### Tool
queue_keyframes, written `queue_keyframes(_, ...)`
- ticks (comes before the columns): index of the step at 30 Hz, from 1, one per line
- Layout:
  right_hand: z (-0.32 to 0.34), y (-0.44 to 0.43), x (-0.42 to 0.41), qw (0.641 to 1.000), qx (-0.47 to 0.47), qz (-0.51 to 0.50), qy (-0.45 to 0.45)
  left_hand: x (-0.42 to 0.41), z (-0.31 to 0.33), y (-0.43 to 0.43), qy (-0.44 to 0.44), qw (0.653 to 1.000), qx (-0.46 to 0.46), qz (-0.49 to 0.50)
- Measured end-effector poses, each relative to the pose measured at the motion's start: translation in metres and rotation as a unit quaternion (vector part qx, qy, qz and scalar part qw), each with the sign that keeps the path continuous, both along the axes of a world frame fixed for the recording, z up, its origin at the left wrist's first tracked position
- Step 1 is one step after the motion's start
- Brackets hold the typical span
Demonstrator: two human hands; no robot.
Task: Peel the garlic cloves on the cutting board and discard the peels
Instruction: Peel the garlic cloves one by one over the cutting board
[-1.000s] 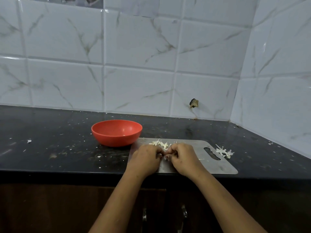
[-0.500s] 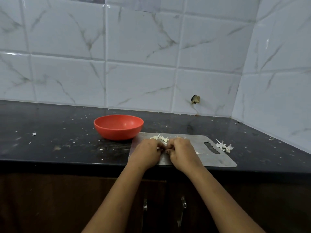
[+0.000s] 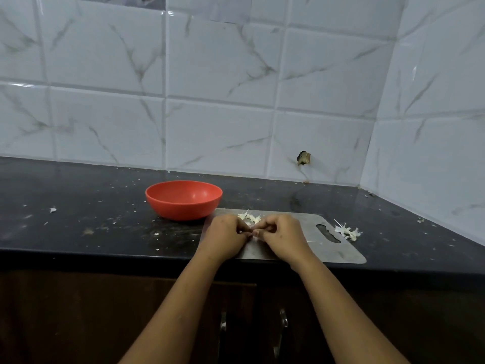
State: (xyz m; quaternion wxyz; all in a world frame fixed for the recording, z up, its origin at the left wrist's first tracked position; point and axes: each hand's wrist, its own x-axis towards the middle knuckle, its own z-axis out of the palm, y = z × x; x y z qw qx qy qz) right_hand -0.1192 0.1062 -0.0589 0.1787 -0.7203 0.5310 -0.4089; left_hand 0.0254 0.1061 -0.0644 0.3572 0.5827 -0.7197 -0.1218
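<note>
A grey metal cutting board (image 3: pixel 328 249) lies at the counter's front edge. My left hand (image 3: pixel 225 236) and my right hand (image 3: pixel 282 236) meet over its left half, fingertips pinched together on a small garlic clove (image 3: pixel 252 232) that is mostly hidden between them. Just behind the hands on the board lie pale garlic pieces and peels (image 3: pixel 249 217). A second small heap of peels (image 3: pixel 347 230) lies on the counter past the board's right end, beside its handle slot.
A red bowl (image 3: pixel 183 199) stands on the black counter (image 3: pixel 78 219) touching the board's back left corner; its visible inside looks bare. Tiled walls close the back and right. Small white scraps dot the counter. Cabinet doors with handles are below.
Both hands stay pinched together over the board, with only small finger movements. The view has shifted slightly; bowl, board and peels lie as before.
</note>
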Motion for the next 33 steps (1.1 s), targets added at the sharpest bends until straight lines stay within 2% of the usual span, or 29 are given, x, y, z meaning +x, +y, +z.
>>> queue_keyframes(4,0.001,-0.002,-0.003,0.995,0.035,0.035,-0.088,0.002,-0.002,-0.004,0.039,0.999,-0.005,0.008)
queue_keyframes(9,0.004,-0.007,-0.001,0.990,0.073,0.060,-0.105,0.003,0.000,-0.003,0.081,0.997,-0.014,0.016)
queue_keyframes(17,0.005,-0.006,0.011,0.975,0.076,0.073,-0.195,0.006,-0.001,0.001,0.134,0.988,-0.059,0.054)
queue_keyframes(24,0.009,-0.004,0.008,0.953,0.103,0.106,-0.263,0.007,-0.001,-0.001,0.231,0.968,-0.080,0.063)
queue_keyframes(33,0.006,-0.003,0.000,0.949,0.114,0.115,-0.269,0.006,0.000,0.001,0.165,0.983,-0.070,0.026)
